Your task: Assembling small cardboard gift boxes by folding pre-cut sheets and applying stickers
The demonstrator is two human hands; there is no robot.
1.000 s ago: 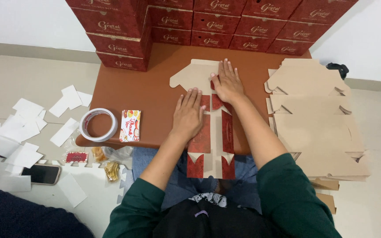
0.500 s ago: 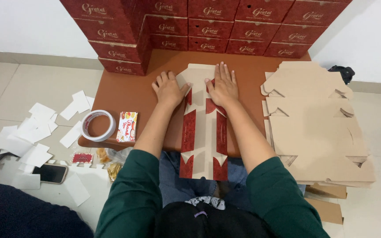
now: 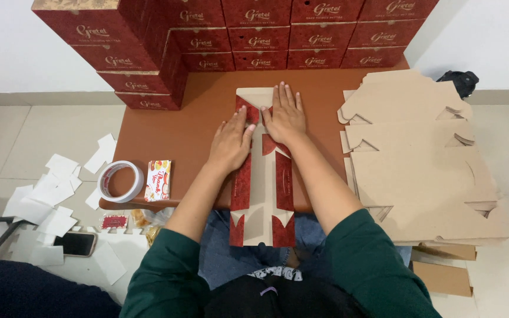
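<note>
Here both hands lie flat on a folded carton, a long strip of brown card with red side flaps that runs from the far middle of the desk down over its near edge onto the person's lap. The left hand presses on the carton's left flap, fingers straight and close together, palm down, gripping nothing. The right hand sits just beside it and a little farther off, on the far end of the carton, fingers spread slightly and laid flat; it too only presses and holds nothing. The two hands nearly touch at the thumbs.

At the far edge of the desk stands a wall of red boxes, stacked in rows, with a taller stack at the far left. To the right, a pile of flat brown blanks overhangs the desk's right side. At the near left corner of the desk lie a tape roll and, just beside it, a small packet. On the floor to the left are scattered white paper slips, and near them a phone.
</note>
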